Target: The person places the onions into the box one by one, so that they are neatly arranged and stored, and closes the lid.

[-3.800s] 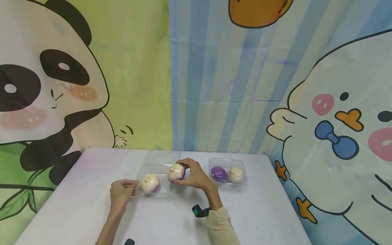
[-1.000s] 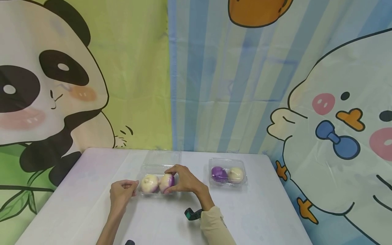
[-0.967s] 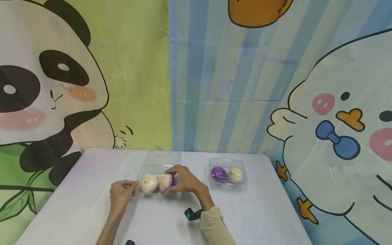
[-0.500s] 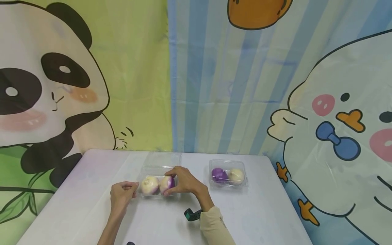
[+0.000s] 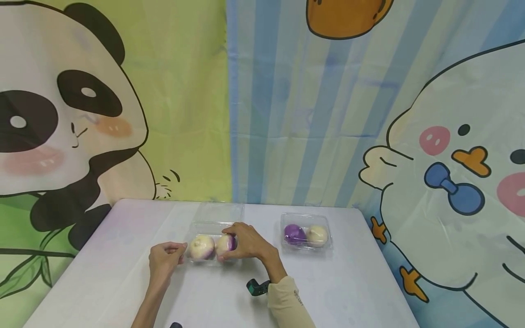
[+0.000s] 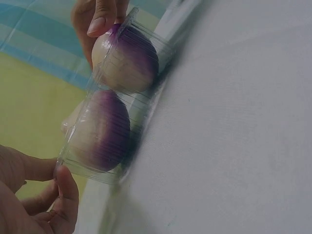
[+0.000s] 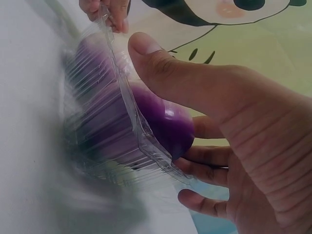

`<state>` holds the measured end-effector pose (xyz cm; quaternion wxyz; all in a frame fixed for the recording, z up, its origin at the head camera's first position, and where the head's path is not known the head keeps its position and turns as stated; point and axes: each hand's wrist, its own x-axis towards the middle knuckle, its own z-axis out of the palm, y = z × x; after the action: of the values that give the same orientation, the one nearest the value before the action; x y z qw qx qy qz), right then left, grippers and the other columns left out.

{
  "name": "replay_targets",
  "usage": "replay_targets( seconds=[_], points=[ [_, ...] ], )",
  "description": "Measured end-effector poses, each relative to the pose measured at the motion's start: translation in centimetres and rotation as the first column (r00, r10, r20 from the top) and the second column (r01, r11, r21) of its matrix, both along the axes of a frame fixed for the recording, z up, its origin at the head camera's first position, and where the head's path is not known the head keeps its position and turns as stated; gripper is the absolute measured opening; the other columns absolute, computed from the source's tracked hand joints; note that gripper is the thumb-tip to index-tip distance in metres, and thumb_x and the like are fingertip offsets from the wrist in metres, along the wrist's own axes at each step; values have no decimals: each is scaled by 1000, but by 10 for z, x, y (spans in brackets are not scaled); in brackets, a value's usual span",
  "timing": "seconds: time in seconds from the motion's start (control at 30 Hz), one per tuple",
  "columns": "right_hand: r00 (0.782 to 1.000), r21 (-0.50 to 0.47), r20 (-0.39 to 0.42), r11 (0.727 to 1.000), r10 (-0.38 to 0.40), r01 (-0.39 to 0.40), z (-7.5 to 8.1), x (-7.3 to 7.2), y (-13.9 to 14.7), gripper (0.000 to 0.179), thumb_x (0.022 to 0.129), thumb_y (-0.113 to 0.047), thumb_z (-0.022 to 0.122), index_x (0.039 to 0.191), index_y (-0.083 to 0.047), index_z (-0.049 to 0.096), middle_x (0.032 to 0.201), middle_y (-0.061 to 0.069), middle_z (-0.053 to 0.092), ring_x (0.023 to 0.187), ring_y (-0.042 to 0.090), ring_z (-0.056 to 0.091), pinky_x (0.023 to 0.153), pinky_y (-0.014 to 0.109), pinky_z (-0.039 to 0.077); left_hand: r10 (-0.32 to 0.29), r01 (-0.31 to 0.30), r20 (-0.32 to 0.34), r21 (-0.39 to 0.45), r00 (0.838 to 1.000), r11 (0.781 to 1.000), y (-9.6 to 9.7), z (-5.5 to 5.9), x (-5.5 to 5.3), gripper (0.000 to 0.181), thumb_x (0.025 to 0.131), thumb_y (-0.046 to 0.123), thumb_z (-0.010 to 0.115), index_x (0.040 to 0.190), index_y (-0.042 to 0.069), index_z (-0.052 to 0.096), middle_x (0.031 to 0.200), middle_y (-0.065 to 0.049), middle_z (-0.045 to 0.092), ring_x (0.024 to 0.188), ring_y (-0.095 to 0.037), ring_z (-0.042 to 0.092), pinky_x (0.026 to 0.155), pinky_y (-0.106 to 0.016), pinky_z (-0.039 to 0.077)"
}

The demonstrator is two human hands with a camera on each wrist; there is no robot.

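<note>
A clear plastic clamshell box [image 5: 210, 226] lies on the table with its lid [image 5: 219, 212] folded back. Two purple-and-white turnips sit side by side in it. My left hand [image 5: 166, 262] pinches the box's left rim between thumb and fingers, beside the left turnip [image 5: 202, 247]. Around the right turnip [image 5: 224, 245] curl the thumb and fingers of my right hand [image 5: 250, 243]. In the right wrist view the thumb lies at the near rim and the fingers behind the purple side of that turnip [image 7: 168, 122]. The left wrist view shows both turnips through the ribbed wall.
A second clear box [image 5: 306, 214] stands to the right, holding a purple round vegetable [image 5: 294, 234] and a cream one [image 5: 317, 235]. A black device [image 5: 257, 287] sits at my right wrist. Behind the white table [image 5: 336, 282] hangs a cartoon-printed cloth [image 5: 287, 114].
My right hand has brought the right turnip down and leftward into the box, beside the other turnip. In the last second it has barely moved. My left hand has kept its place at the rim.
</note>
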<state>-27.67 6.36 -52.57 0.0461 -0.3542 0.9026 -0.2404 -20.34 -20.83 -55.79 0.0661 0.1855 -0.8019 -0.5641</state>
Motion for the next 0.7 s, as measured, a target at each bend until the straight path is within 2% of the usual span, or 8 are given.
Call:
replay_targets(
  seconds=[0.1,0.43,0.57,0.7],
  points=[
    [1000,8,-2,1000,-1,1,1,1,0,81,83,-55,91,148,-13,67,146,4,71,142,24,61,120,52,51,4,-4,-1,1,1000,1000,0,-1,-1,28,102,13,75,110,-14,73,74,-7,74,62,-13,69,58,-22,63],
    [1000,-2,0,1000,-11,11,2,4,0,82,83,-54,91,149,-13,66,144,3,71,140,23,62,122,51,50,-6,6,-8,6,1000,1000,-1,-3,-1,28,102,12,76,110,-14,73,73,-6,74,61,-13,70,58,-21,63],
    [1000,-30,-20,999,-17,16,2,4,1,85,82,-54,92,151,-12,64,139,7,73,133,24,66,120,45,52,1,-1,-4,2,1000,1000,-1,-3,-2,28,102,13,76,109,-14,73,73,-6,74,61,-13,69,57,-22,63],
    [999,-68,-37,997,-26,23,0,1,3,88,83,-55,91,154,-11,62,135,10,74,124,26,68,113,40,55,9,-9,0,-5,1000,1000,-1,-3,-3,28,102,14,76,109,-13,74,72,-5,73,61,-13,69,56,-22,62]
  ],
)
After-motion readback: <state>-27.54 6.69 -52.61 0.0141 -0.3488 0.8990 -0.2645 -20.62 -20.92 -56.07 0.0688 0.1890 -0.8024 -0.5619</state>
